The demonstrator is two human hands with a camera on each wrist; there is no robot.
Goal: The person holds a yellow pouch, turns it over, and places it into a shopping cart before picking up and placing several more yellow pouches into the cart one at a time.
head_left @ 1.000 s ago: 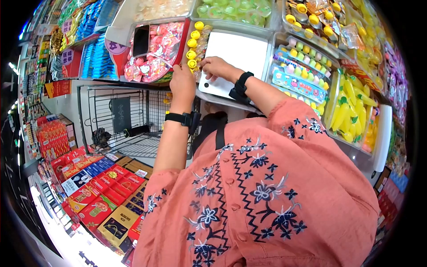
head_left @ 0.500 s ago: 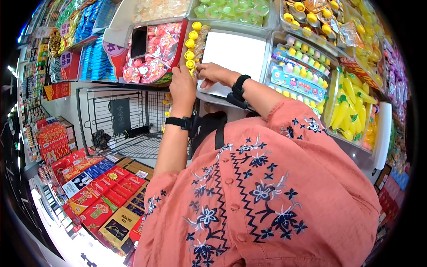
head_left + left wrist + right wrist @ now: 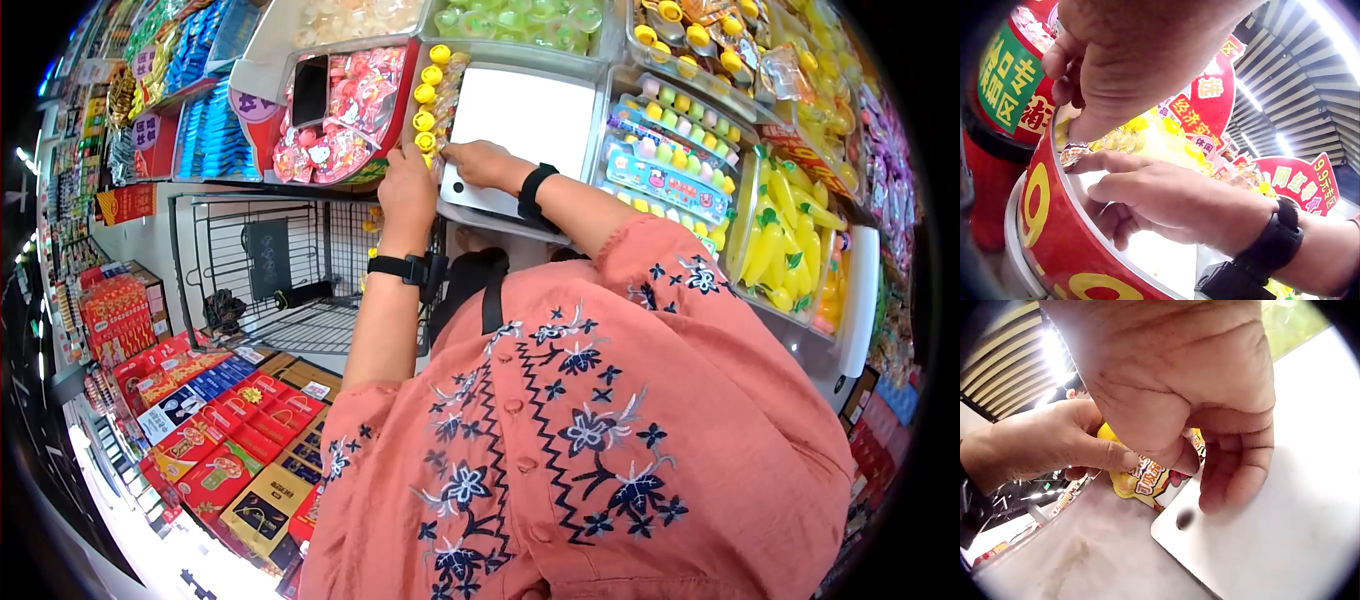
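At the near end of a row of yellow-capped pouches (image 3: pixel 424 95), my two hands meet. In the right wrist view, a yellow jelly pouch (image 3: pixel 1145 486) with printed lettering lies between them. My left hand (image 3: pixel 408 195) pinches its left side, thumb flat along the front. My right hand (image 3: pixel 485 163) grips its other side with thumb and forefinger, while the remaining fingers curl above a white board (image 3: pixel 525 115). That board has a dark round hole near its corner. Part of the pouch is hidden behind the right thumb.
A phone (image 3: pixel 310 90) lies on pink candy bags (image 3: pixel 365 95) in the red-edged bin to the left. Below it stands a wire shopping cart (image 3: pixel 330 260). To the right are marshmallow packs (image 3: pixel 670 180) and yellow banana-shaped sweets (image 3: pixel 785 245).
My right hand has turned palm-down and drawn in against the row, its loose fingers now out of sight in the head view. The left hand stays nearly in place.
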